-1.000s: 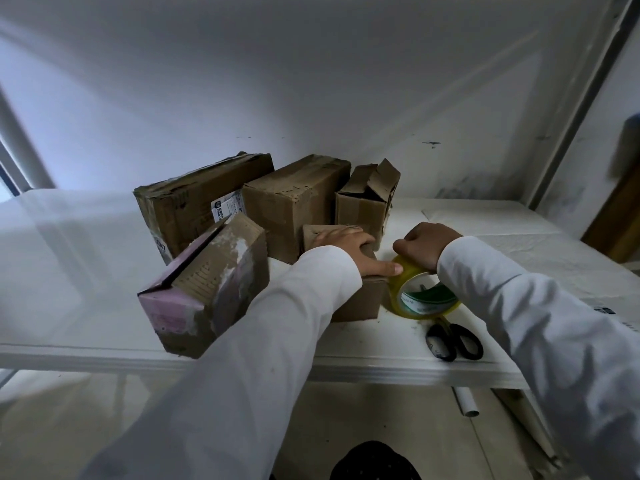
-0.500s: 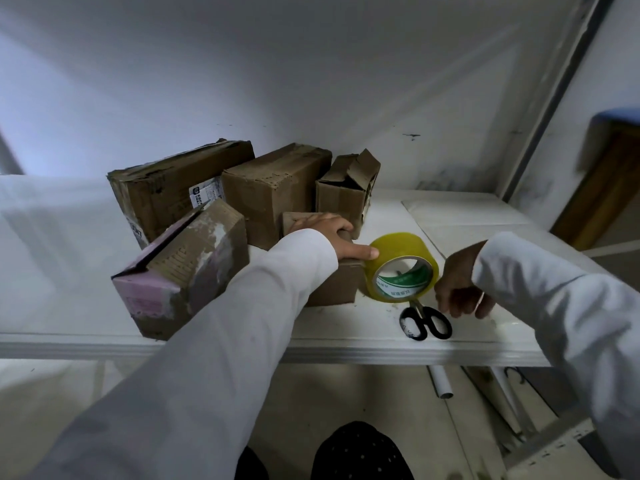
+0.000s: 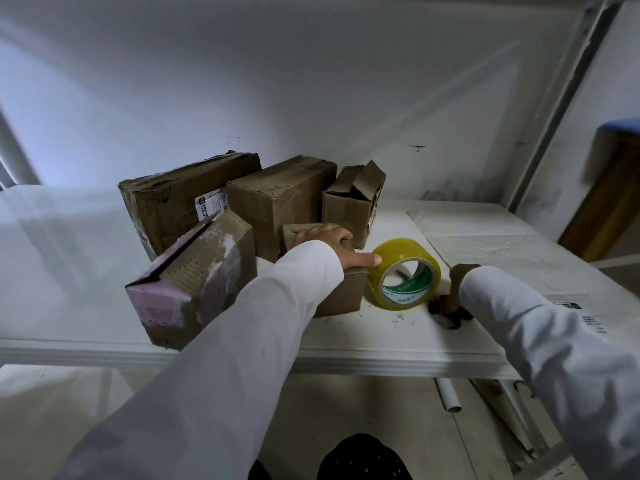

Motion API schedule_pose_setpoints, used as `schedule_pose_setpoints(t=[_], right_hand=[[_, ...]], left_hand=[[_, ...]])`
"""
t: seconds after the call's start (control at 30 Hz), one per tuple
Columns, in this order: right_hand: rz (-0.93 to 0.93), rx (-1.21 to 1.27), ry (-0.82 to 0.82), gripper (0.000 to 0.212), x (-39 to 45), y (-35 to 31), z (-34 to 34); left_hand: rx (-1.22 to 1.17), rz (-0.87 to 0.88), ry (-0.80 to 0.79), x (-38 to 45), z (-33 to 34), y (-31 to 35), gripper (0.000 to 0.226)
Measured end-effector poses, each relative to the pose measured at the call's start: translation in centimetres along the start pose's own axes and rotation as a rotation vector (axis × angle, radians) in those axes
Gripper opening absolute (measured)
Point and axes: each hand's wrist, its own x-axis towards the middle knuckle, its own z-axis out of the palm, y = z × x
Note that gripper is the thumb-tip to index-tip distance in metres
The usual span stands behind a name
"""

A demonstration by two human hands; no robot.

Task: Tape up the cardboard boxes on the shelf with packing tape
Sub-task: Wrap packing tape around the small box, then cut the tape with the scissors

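Step in hand: I judge the tape run on the small box (image 3: pixel 341 299) is laid and needs cutting.
Left hand (image 3: pixel 327 244): fingers flat on the box top, thumb touching the tape roll (image 3: pixel 403 273).
Right hand (image 3: pixel 457 289): at the scissors (image 3: pixel 446 311); grip hidden by my sleeve, cannot tell.
Tape roll: on edge on the shelf (image 3: pixel 381 355), just beside the box.
Next move: lift scissors, cut between roll and box.

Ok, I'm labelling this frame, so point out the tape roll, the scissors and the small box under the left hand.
tape roll (image 3: pixel 398 252), head view, on the yellow outer band.
scissors (image 3: pixel 450 318), head view, on the dark handles.
small box (image 3: pixel 341 294), head view, on its front face.
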Motion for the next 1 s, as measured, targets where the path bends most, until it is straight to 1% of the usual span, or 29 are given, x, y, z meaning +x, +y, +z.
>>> schedule_pose_setpoints(t=[0.07, 0.1, 0.23, 0.3, 0.37, 0.4, 0.47, 0.53, 0.6, 0.63, 0.67, 0.73, 0.77, 0.83, 0.93, 1.0], right_hand=[[0.119, 0.035, 0.021, 0.047, 0.8, 0.7, 0.1], [0.135, 0.052, 0.049, 0.047, 1.4, 0.9, 0.3], [0.142, 0.104, 0.211, 0.038, 3.4, 1.9, 0.8], [0.174, 0.198, 0.266, 0.035, 3.5, 2.5, 0.3], [0.17, 0.346, 0.29, 0.036, 3.3, 3.1, -0.9], [0.141, 0.454, 0.3, 0.037, 3.1, 3.3, -1.8], [0.038, 0.766, 0.316, 0.029, 2.6, 3.5, -3.6], [-0.113, 1.048, 0.25, 0.022, 1.3, 3.4, -5.3], [-0.272, 1.159, 0.132, 0.013, -0.8, 2.9, -6.3], [-0.348, 1.162, 0.062, 0.017, -1.7, 2.7, -6.6], [-0.427, 1.142, -0.014, 0.03, -2.5, 2.6, -6.7], [-0.568, 1.069, -0.164, 0.066, -3.5, 2.5, -6.6], [-0.624, 1.017, -0.228, 0.079, -3.7, 2.6, -6.4], [-0.683, 0.927, -0.314, 0.092, -3.5, 2.8, -5.7], [-0.665, 0.826, -0.395, 0.111, -3.0, 3.1, -4.4], [-0.647, 0.78, -0.475, 0.113, -2.8, 3.3, -3.1]], left_hand=[[0.0, -0.004, 0.0, 0.1, 0.0, 0.1, 0.077], [0.0, -0.005, -0.001, 0.1, 0.0, 0.1, 0.077], [-0.001, -0.013, -0.015, 0.2, 0.0, 0.1, 0.078], [0.004, -0.03, -0.031, 0.3, -0.1, 0.2, 0.079], [0.007, -0.047, -0.049, 0.5, -0.3, 0.3, 0.079], [0.008, -0.053, -0.058, 0.6, -0.4, 0.4, 0.079], [0.003, -0.063, -0.083, 0.7, -0.6, 0.6, 0.078], [-0.004, -0.075, -0.115, 0.9, -1.0, 0.8, 0.079], [-0.003, -0.082, -0.132, 1.1, -1.1, 0.9, 0.08], [-0.001, -0.084, -0.134, 1.1, -1.1, 0.9, 0.08], [-0.001, -0.085, -0.133, 1.2, -1.1, 0.9, 0.08], [0.006, -0.083, -0.127, 1.1, -1.0, 0.9, 0.08], [0.01, -0.082, -0.126, 1.1, -1.0, 0.9, 0.08], [0.012, -0.082, -0.128, 1.1, -0.9, 0.8, 0.081], [0.005, -0.077, -0.131, 1.1, -0.9, 0.8, 0.08], [0.005, -0.07, -0.126, 1.1, -0.8, 0.8, 0.079]])
